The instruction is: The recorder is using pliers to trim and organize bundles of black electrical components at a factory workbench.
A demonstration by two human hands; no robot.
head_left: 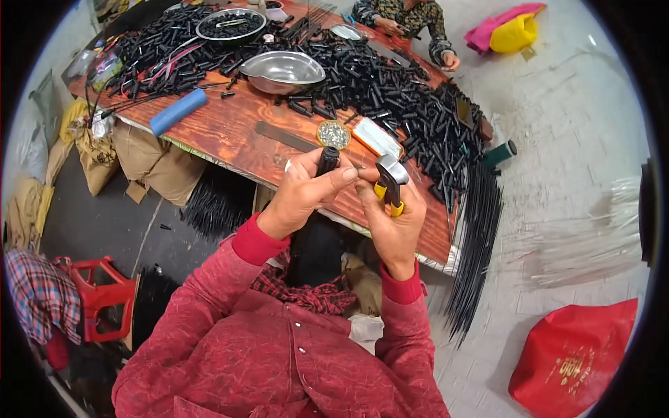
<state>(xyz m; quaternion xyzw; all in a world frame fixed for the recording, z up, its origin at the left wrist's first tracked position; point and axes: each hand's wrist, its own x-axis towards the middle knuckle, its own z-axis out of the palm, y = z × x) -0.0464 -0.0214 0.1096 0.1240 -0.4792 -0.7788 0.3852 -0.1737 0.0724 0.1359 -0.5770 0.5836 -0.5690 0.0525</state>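
Both hands are raised close together above the near edge of the table. My left hand (300, 191) is closed round a short black plastic tube (327, 160), which stands roughly upright in the fingers. In my right hand (397, 223) is a hand tool with a silver head and black-and-yellow handles (392, 177); its exact kind is unclear. The thumb and fingertips of both hands nearly meet at something small and thin, too small to name. Just beyond them are a round dish of small metal parts (334, 134) and an orange-rimmed tray (377, 137).
A large heap of black tubes (376, 90) covers the far and right parts of the wooden table (230, 146). On it are a metal bowl (282, 72), a blue roll (178, 111) and a flat metal strip (286, 136). Long black rods (477, 251) hang off the right. Another person (411, 21) sits opposite.
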